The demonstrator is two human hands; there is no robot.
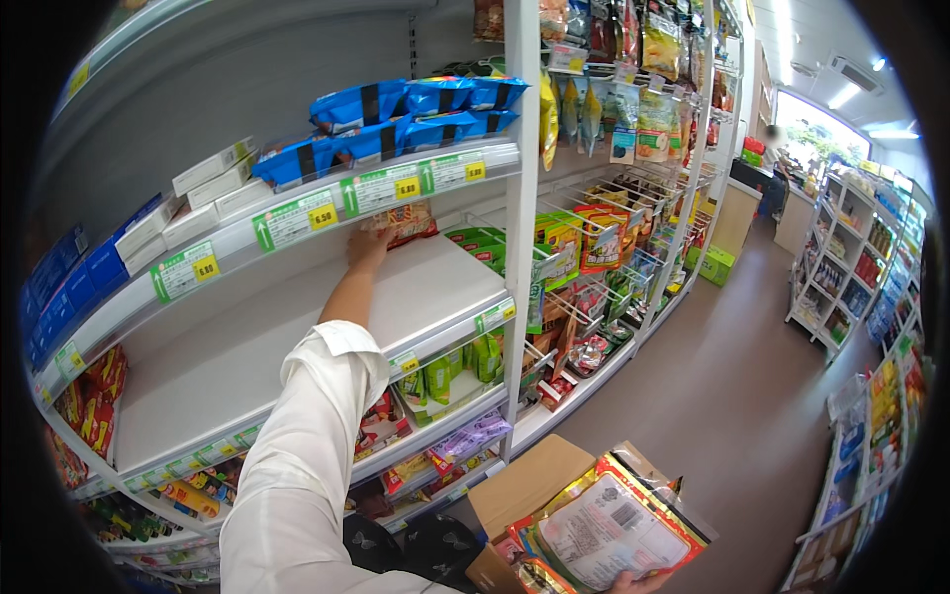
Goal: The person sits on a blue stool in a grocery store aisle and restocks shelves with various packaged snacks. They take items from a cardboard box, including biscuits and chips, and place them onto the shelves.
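My left hand [369, 246] reaches deep onto a middle white shelf [438, 289] and touches a red and tan snack packet [404, 223] at its back; the fingertips are partly hidden, so its grip is unclear. At the bottom right, my right hand [637, 583] holds the lower edge of a large red and gold plastic snack bag [612, 531], back side up with printed writing. That bag lies over an open cardboard box [531, 482], which has other packets inside.
Blue packets [367, 108] and small white boxes [215, 174] stand on the shelf above. A white upright post [523, 223] divides this shelf from hanging snack bags [594, 237]. A green box [715, 266] sits on the floor by a counter, where a person [779, 174] stands.
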